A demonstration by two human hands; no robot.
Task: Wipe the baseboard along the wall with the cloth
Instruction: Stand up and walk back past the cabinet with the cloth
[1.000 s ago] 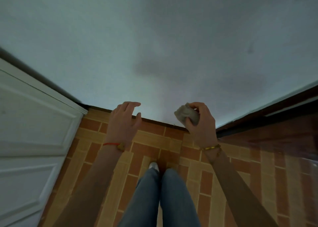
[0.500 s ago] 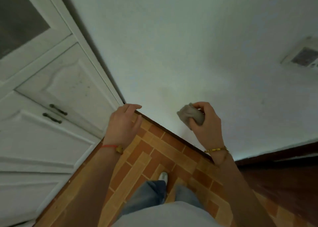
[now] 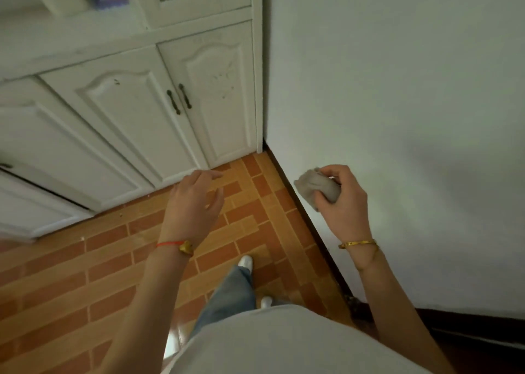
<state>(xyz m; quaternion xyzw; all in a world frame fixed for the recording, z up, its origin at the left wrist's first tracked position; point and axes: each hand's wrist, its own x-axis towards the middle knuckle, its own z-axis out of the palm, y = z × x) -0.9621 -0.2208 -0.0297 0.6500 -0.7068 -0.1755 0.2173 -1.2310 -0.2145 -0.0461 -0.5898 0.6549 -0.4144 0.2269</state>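
Note:
A dark narrow baseboard (image 3: 287, 180) runs along the foot of the pale wall (image 3: 397, 89), from the cabinet corner down toward my feet. My right hand (image 3: 343, 200) is held up in front of the wall, well above the floor, shut on a crumpled grey cloth (image 3: 316, 187). The cloth touches neither wall nor baseboard. My left hand (image 3: 194, 206) hovers over the floor with fingers loosely apart, holding nothing. Both wrists wear bracelets.
A white cabinet (image 3: 136, 112) with dark door handles stands against the far left, meeting the wall at the corner. The floor (image 3: 85, 274) is orange-brown brick-pattern tile. My jeans leg and white shoe (image 3: 245, 261) stand close to the baseboard. A dark doorway threshold (image 3: 468, 328) lies at lower right.
The view has swung left: the cabinet now fills the upper left and the wall sits on the right. Both hands keep their pose, the right still clutching the cloth.

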